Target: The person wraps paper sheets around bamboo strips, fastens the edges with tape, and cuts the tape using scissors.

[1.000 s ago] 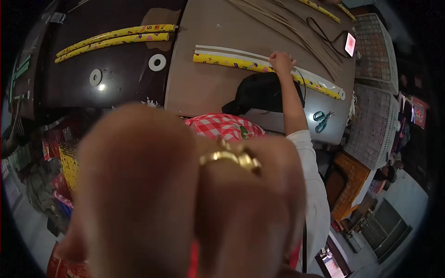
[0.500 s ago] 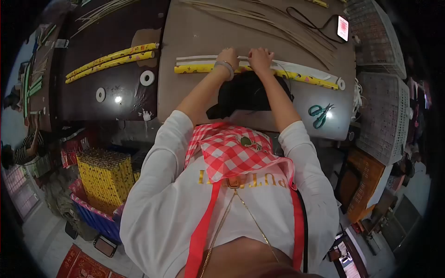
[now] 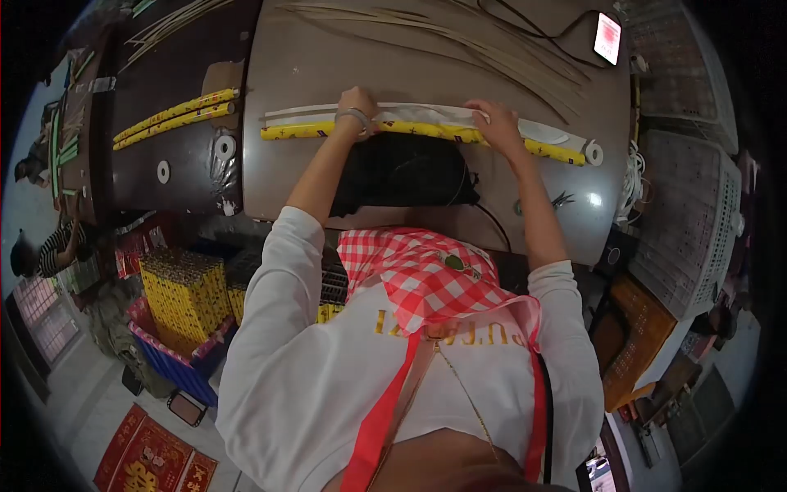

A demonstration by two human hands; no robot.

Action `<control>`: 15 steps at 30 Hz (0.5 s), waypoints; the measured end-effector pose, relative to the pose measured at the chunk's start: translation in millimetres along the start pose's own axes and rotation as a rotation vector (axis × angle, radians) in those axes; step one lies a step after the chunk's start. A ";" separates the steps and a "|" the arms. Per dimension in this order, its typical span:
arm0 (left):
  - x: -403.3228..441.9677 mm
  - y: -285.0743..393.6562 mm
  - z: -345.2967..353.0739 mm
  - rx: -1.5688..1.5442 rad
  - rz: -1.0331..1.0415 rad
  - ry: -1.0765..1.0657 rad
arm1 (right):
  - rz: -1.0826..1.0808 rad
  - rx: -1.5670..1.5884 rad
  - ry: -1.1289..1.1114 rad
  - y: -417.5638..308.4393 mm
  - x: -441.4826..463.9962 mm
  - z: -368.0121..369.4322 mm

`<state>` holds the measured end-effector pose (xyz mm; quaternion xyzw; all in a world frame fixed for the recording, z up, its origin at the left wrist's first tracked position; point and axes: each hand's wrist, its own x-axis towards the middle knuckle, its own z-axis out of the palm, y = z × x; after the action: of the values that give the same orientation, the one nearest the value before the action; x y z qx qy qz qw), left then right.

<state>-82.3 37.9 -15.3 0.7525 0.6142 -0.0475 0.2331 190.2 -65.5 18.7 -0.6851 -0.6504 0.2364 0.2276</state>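
2 tables stand side by side: a dark, glossy table [image 3: 135, 187] on the left and a brown-topped table [image 3: 320, 74] on the right, its near right corner catching a bright glare [image 3: 595, 198]. Pale floor tiles [image 3: 78, 414] show at lower left, under a red, gold-printed mat [image 3: 150, 453]. Daylight whitens a barred window [image 3: 43, 316] at far left; orange-brown wooden furniture [image 3: 649, 348] stands at right

Has the left hand [image 3: 358, 103] curled at the yellow patterned roll [image 3: 422, 129] and the white sheet [image 3: 541, 134] along its far side, bracelet [image 3: 357, 117] on the wrist; has the right hand [image 3: 497, 125] there, well apart. Wears a checked apron [image 3: 434, 287]. Faces a brown table [image 3: 344, 70] bearing a black bundle [image 3: 402, 170] nearer in, thin strips [image 3: 402, 15] and a lit phone [image 3: 607, 38] farther off, a white ring-shaped roll [image 3: 590, 156] by the right end. Has two yellow tubes [image 3: 180, 123] on the dark table [image 3: 139, 189] at left.
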 end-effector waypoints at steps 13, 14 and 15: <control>-4.9 -6.2 2.3 0.009 0.009 0.048 | 0.320 0.335 -0.172 143.8 -35.4 -144.5; -6.5 -3.8 -0.8 -0.013 0.014 0.049 | 0.397 0.323 -0.105 195.0 -50.3 -157.5; -7.8 -2.2 -2.5 -0.035 0.019 0.049 | 0.503 0.055 -0.165 183.0 -60.7 -196.2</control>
<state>-86.8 32.2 -11.0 0.7550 0.6133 -0.0157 0.2315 452.6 -136.1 61.0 -0.7971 -0.4694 0.3582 0.1265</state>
